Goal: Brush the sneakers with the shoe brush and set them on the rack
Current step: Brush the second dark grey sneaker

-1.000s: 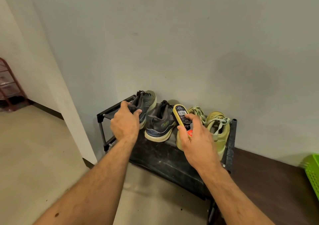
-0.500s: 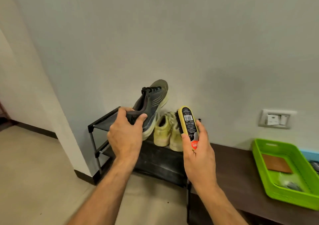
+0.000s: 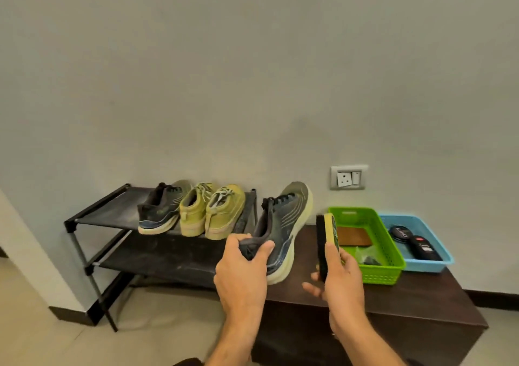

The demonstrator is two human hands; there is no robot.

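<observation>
We see the dark grey mesh sneaker with the pale yellow sole [image 3: 283, 225] lifted in the air above the dark brown wooden bench [image 3: 421, 295], its toe pointing up to 1 o'clock. The left hand [image 3: 243, 275] grips it at the heel: the thumb is curled over the collar on one side, the fingers on the other side, and the forearm comes up from 6 o'clock. At 3 o'clock from the sneaker, near it but apart, the right hand [image 3: 341, 278] holds the yellow-backed shoe brush with black bristles [image 3: 327, 242] upright, bristles turned to the sneaker. The thumb lies along its yellow back and the fingers are wrapped around the lower part; two fingertips stick out loosely at the 9 o'clock side.

At 10 o'clock from the held sneaker, the black metal-and-fabric shoe rack [image 3: 92, 219] carries on its top shelf the matching dark grey sneaker [image 3: 160, 211] and, touching it, a pair of olive-yellow suede sneakers [image 3: 212, 211].

On the bench at 3 o'clock stand a bright green plastic basket [image 3: 379, 271] and, just beside it, a light blue plastic basket [image 3: 438, 261]. A white wall socket [image 3: 348, 177] is above them.
</observation>
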